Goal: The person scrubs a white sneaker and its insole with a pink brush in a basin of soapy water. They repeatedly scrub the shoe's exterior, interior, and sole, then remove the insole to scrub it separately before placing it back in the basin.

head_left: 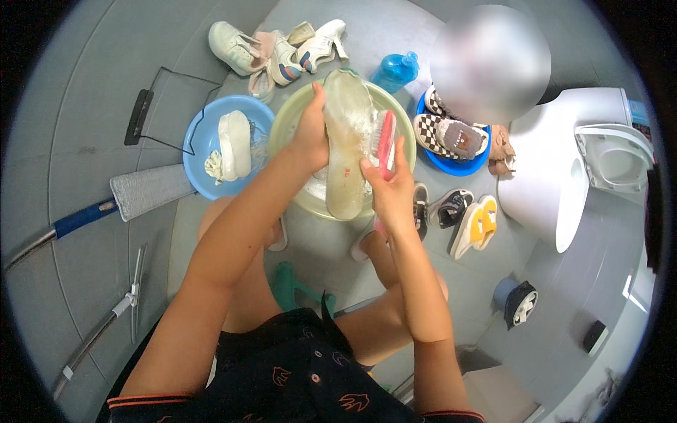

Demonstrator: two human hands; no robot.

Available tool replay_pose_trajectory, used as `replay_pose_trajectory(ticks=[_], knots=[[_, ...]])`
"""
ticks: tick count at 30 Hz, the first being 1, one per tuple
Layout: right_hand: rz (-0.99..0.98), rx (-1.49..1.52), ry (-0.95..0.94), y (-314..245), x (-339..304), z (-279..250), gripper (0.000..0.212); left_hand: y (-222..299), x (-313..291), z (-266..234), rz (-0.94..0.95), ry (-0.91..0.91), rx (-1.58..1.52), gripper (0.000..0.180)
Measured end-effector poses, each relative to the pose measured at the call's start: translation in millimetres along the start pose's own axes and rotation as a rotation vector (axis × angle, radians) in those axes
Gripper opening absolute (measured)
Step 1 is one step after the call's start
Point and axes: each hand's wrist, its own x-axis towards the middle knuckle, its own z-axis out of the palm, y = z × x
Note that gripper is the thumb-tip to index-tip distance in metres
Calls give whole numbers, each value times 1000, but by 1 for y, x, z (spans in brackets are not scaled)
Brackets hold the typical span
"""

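A long pale insole (345, 144), wet and streaked with suds, is held upright over a light green basin (280, 113). My left hand (312, 137) grips its left edge, with the thumb near the upper part. My right hand (391, 190) is closed around a pink scrub brush (384, 141), and its thumb presses on the insole's right edge. The bristles face the insole, and white foam lies around them. Behind the insole, much of the basin's inside is hidden.
To the left, a light blue basin (194, 166) holds a white sole-shaped piece (234, 146). White shoes (282, 56) and a blue bottle (396, 72) stand beyond. Rightward are a blue basin (451, 168) with checkered shoes, yellow slippers (476, 225) and a toilet (543, 190). A flat mop (151, 192) leans left.
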Motion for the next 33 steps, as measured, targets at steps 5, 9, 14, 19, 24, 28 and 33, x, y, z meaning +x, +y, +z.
replay_pose_trajectory(ticks=[5, 9, 14, 19, 24, 28, 33], knots=[[-190, 47, 75, 6, 7, 4, 80, -23, -6, 10, 17, -59, -17, 79], [-265, -224, 87, -6, 11, -4, 76, -23, -3, 9, 14, -59, -3, 83], [-188, -345, -18, -27, -7, -14, 69, 4, -4, 11, 196, 6, 78, 87], [-125, -532, -363, -36, -26, 1, 61, 5, -5, 10, 135, -76, 38, 87], [-228, -688, -137, -25, 6, 4, 55, -26, -8, 10, -16, -30, 123, 74], [-161, -691, -129, -26, 8, 6, 51, -28, -9, 11, -62, 43, 143, 68], [-222, -689, -140, -18, -21, 9, 49, -10, -12, -5, -68, -58, 70, 58]])
